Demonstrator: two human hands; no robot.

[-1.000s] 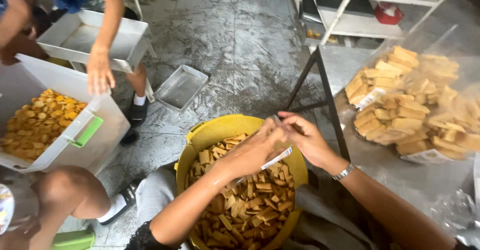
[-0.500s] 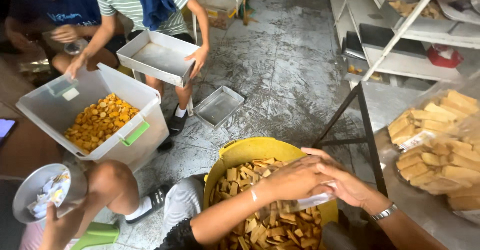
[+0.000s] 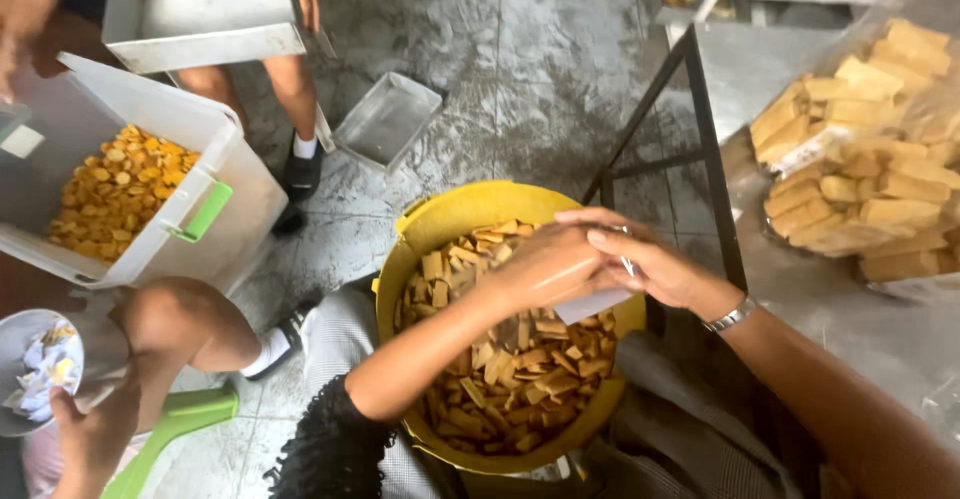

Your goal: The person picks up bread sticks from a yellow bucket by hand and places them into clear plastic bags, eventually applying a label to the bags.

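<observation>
at far left the white bin [image 3: 215,174] holds orange snacks. my left hand [image 3: 545,264] and right hand [image 3: 650,264] meet over the yellow tub [image 3: 450,214], fingers pinching a small clear packet [image 3: 590,304]; the tub looks quite full, filled bags [image 3: 860,159] stacked right.

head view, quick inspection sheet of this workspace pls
surface: grey stained floor; metal table at right.
job's things: yellow tub of tan cracker strips; small clear packet between both hands.
clutter: empty metal tray on floor; white bin of small orange crackers; bagged tan biscuits on table.
grippers: left hand and right hand closed together on the packet.
cables: nothing seen.
surroundings: other people's legs, one holding a white tray; another holding a bowl.
</observation>
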